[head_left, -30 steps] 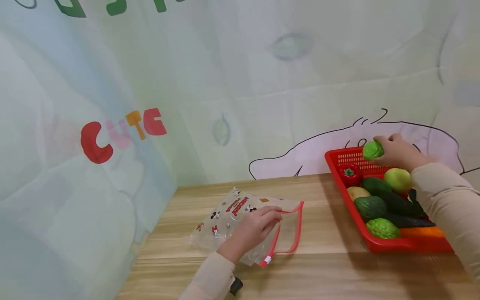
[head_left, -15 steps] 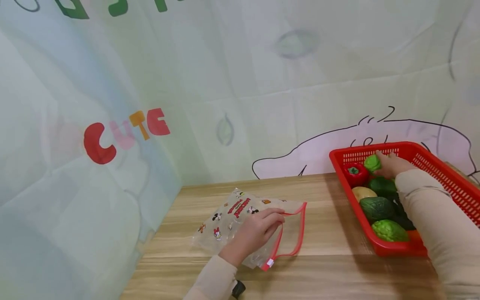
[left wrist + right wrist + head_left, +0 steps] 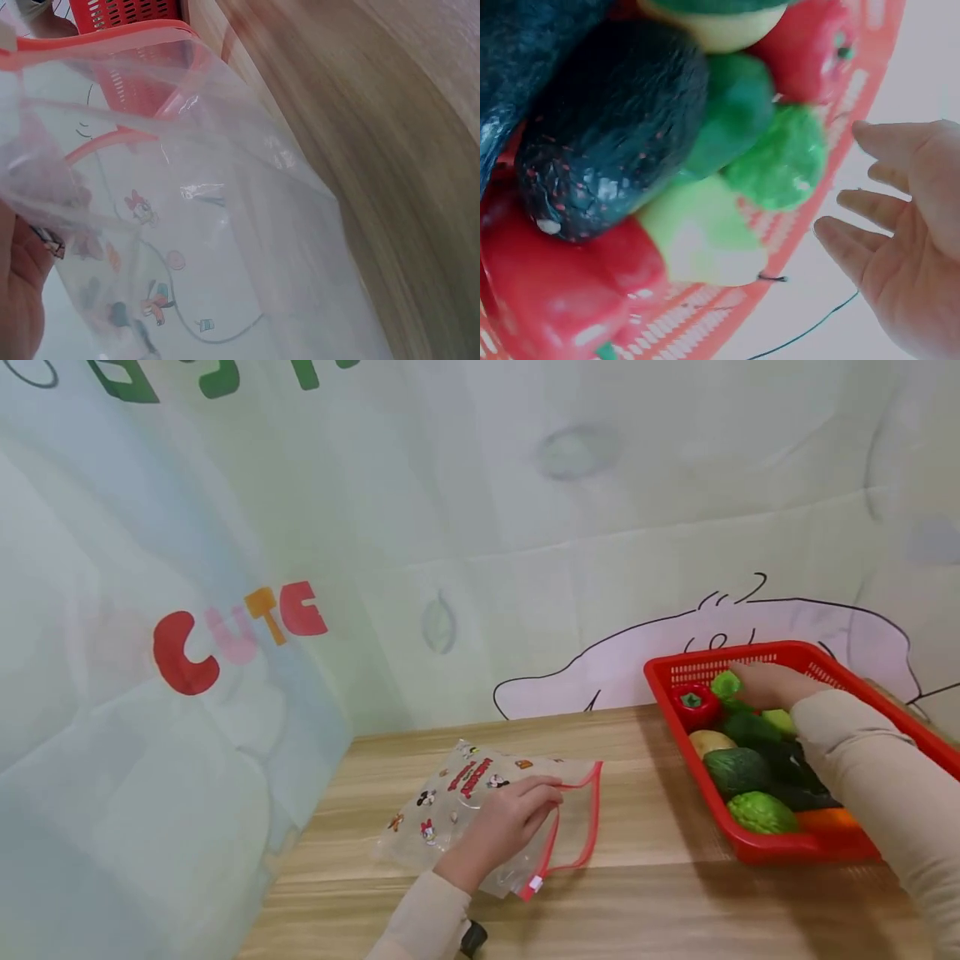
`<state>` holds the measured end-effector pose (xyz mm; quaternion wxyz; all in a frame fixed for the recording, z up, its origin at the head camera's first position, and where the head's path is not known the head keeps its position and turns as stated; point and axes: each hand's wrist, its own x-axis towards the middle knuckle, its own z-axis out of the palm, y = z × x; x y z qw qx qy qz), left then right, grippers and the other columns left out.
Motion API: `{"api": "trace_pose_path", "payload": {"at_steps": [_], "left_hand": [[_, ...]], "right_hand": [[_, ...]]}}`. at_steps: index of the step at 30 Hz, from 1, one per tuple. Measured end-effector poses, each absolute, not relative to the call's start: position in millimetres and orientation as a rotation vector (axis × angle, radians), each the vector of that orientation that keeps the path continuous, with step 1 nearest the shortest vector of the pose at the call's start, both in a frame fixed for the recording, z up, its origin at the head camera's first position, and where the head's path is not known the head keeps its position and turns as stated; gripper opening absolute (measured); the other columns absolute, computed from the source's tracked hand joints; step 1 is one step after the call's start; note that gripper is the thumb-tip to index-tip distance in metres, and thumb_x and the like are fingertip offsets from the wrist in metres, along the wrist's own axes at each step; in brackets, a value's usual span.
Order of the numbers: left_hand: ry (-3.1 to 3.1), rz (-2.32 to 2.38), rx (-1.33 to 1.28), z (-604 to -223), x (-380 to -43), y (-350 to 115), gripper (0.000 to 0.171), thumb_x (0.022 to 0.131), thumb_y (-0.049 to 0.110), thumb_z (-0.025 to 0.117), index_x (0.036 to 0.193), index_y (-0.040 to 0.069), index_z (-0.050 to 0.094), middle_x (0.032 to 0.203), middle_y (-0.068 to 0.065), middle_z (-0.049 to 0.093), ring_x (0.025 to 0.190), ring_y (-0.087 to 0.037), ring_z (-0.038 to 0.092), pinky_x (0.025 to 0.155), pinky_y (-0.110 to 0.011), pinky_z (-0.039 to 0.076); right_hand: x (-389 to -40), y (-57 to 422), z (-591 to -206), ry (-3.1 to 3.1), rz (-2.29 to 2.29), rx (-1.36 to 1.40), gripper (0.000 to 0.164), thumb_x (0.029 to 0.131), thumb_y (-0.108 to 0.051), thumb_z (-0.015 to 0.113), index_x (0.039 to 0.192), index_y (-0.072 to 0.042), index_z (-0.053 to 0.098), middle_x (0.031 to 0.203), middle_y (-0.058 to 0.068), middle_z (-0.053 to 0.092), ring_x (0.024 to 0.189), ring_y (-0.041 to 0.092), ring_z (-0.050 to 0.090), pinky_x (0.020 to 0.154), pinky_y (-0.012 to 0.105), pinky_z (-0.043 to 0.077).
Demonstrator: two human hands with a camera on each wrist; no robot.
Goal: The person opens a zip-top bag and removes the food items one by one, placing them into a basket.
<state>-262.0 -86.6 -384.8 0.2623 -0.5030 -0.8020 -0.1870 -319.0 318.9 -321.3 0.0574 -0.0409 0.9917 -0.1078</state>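
Observation:
My left hand (image 3: 504, 820) pinches the upper layer at the mouth of a clear zip bag (image 3: 468, 777) printed with cartoon figures. The mouth gapes toward the right, with a white slider (image 3: 536, 882) at the near end of its red zip. Over the back of a red basket (image 3: 795, 847) is my right hand (image 3: 767, 683), partly hidden by its sleeve. A small bright green cabbage-like piece (image 3: 780, 161) lies in the basket beside a red bell pepper (image 3: 810, 56). The right wrist view shows the fingers spread, apart from that green piece, with nothing held.
The basket also holds a dark green avocado-like piece (image 3: 737, 770), a bumpy green piece (image 3: 763, 812), a potato-like piece (image 3: 711, 742) and a yellow-green pear (image 3: 705, 240). A printed curtain (image 3: 420, 527) hangs behind the wooden table (image 3: 630, 902).
My right hand has lowered the small green cabbage-like piece from above the basket's back into it and let go. The left hand keeps its hold on the bag.

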Motion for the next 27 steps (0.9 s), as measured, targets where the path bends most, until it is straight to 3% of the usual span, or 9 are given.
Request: {"api": "trace_pose_path", "payload": {"at_steps": [6, 9, 13, 19, 23, 27], "left_hand": [[-2.215, -0.486, -1.315, -385.2, -261.7, -88.4, 0.014, 0.083, 0.012, 0.067, 0.097, 0.015, 0.066, 0.109, 0.0, 0.067, 0.101, -0.01, 0.064, 0.088, -0.019, 0.05], [-2.256, -0.458, -1.292, -381.0, -265.8, -82.3, 0.015, 0.083, 0.012, 0.067, 0.098, 0.015, 0.066, 0.111, -0.001, 0.066, 0.103, -0.011, 0.063, 0.089, -0.02, 0.05], [-2.329, -0.406, -1.266, -373.1, -277.1, -70.7, 0.014, 0.085, 0.012, 0.065, 0.099, 0.016, 0.065, 0.114, -0.002, 0.065, 0.106, -0.013, 0.061, 0.092, -0.022, 0.049], [-2.443, -0.374, -1.195, -366.7, -297.9, -61.5, 0.012, 0.087, 0.011, 0.062, 0.098, 0.014, 0.065, 0.116, -0.003, 0.064, 0.108, -0.015, 0.06, 0.094, -0.026, 0.048], [-2.495, -0.315, -1.146, -365.9, -311.4, -59.7, 0.011, 0.089, 0.012, 0.059, 0.099, 0.014, 0.065, 0.117, -0.002, 0.063, 0.11, -0.015, 0.059, 0.095, -0.026, 0.048], [-2.629, -0.244, -1.082, -364.3, -318.9, -57.0, 0.021, 0.092, 0.016, 0.055, 0.111, 0.018, 0.064, 0.127, 0.0, 0.058, 0.118, -0.015, 0.054, 0.101, -0.028, 0.044]], "right_hand": [[-295.5, 267.9, -301.7, 3.137, -0.249, -0.356, 0.059, 0.083, -0.021, 0.065, 0.131, 0.005, 0.043, 0.127, 0.031, 0.048, 0.117, 0.048, 0.044, 0.095, 0.063, 0.037], [-269.8, 244.6, -289.7, 3.223, -0.229, -0.483, 0.05, 0.082, -0.021, 0.067, 0.124, 0.001, 0.052, 0.117, 0.024, 0.059, 0.106, 0.04, 0.056, 0.089, 0.056, 0.047], [-233.0, 222.4, -281.1, 3.285, -0.243, -0.572, 0.044, 0.082, -0.024, 0.068, 0.119, -0.003, 0.057, 0.109, 0.016, 0.065, 0.096, 0.031, 0.061, 0.081, 0.049, 0.053], [-201.9, 196.9, -290.1, 3.254, -0.411, -0.631, 0.042, 0.085, -0.03, 0.063, 0.12, -0.007, 0.058, 0.114, 0.012, 0.063, 0.104, 0.031, 0.057, 0.085, 0.05, 0.051], [-200.7, 182.8, -310.3, 3.213, -0.611, -0.649, 0.038, 0.088, -0.029, 0.06, 0.12, -0.009, 0.058, 0.116, 0.01, 0.062, 0.108, 0.031, 0.056, 0.089, 0.051, 0.049], [-207.6, 176.1, -338.1, 3.154, -0.756, -0.597, 0.04, 0.089, -0.031, 0.058, 0.122, -0.009, 0.056, 0.121, 0.012, 0.06, 0.113, 0.032, 0.053, 0.093, 0.052, 0.046]]}}
